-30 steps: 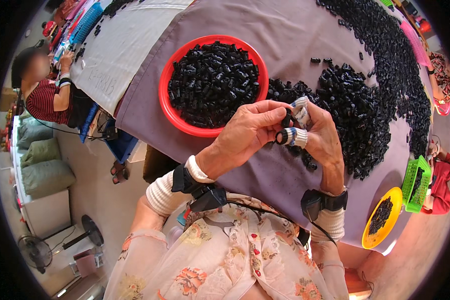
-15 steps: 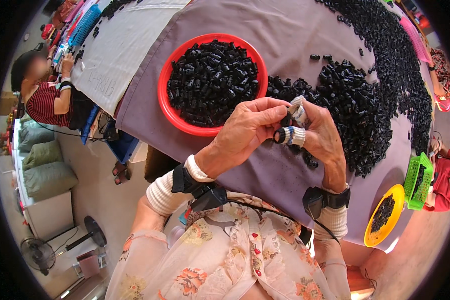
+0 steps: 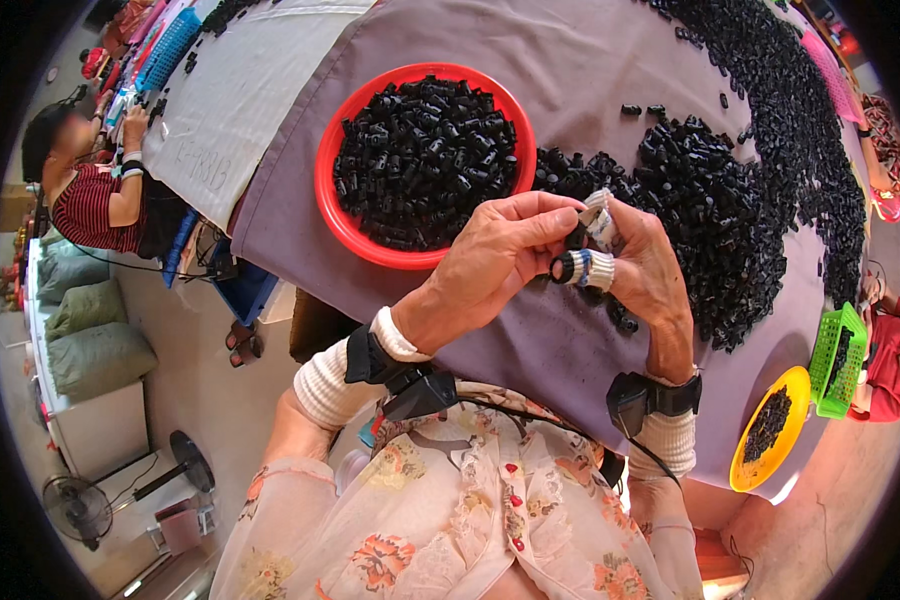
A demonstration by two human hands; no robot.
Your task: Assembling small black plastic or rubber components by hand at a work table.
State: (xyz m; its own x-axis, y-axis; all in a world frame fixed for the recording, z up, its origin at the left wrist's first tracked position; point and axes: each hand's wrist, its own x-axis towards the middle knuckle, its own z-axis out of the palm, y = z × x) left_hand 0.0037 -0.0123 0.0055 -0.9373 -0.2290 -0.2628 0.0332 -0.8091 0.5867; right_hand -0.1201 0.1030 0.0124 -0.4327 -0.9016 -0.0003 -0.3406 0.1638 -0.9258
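Observation:
My left hand (image 3: 490, 250) and my right hand (image 3: 648, 265) meet over the table's near side, to the right of a red basin (image 3: 327, 190) heaped with small black plastic parts. Between their fingertips is a small black plastic part (image 3: 574, 238), mostly covered by the fingers. The left thumb and forefinger pinch at it, while the right hand's fingers curl round it from the other side. White cloth wraps (image 3: 598, 270) cover fingers of my right hand. Just beyond that hand lies a large pile of black plastic parts (image 3: 700, 190).
More black parts spread along the table's right side. A yellow plate (image 3: 795, 420) and a green basket (image 3: 826, 385) with black bits sit near the right edge. At the left, a person in a striped top (image 3: 95, 210) works at another table; fans (image 3: 77, 505) stand on the floor.
Both hands keep almost the same place and grip. The right hand's wrapped fingers have shifted very slightly.

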